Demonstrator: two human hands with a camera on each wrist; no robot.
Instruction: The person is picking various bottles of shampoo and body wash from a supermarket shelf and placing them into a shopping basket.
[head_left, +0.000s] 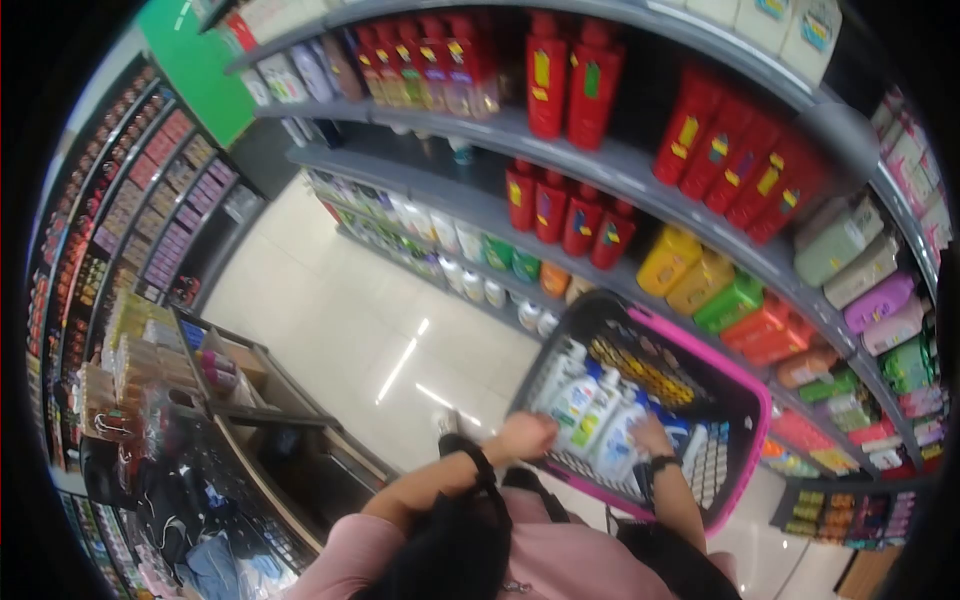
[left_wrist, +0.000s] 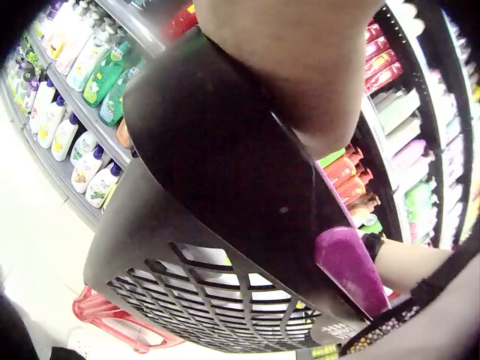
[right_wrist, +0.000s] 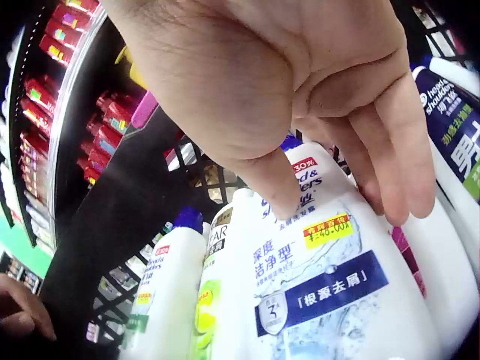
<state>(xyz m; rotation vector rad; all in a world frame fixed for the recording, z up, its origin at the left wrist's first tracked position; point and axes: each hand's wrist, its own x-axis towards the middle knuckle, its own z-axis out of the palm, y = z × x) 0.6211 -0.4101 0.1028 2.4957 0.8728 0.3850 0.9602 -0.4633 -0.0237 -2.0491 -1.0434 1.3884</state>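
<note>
A black basket with a pink rim [head_left: 757, 430] holds several shampoo bottles. My right hand [head_left: 652, 438] reaches inside it. In the right wrist view, that hand [right_wrist: 300, 97] grips the upper part of a white bottle [right_wrist: 330, 277] with a blue band and yellow price sticker, thumb on one side and fingers on the other. White bottles [right_wrist: 166, 277] stand to its left, and a dark-labelled one [right_wrist: 450, 127] lies at the right. At the basket's near-left edge, my left hand [head_left: 527, 437] has loosely bent fingers and no visible object; its fingers are hidden in the left wrist view.
Shelves of red bottles [head_left: 545, 75] and coloured bottles [head_left: 670, 258] curve behind and right of the basket. Pale floor [head_left: 330, 300] lies between them and a display table [head_left: 270, 430] on the left. A red plastic frame [left_wrist: 124, 319] shows below the basket.
</note>
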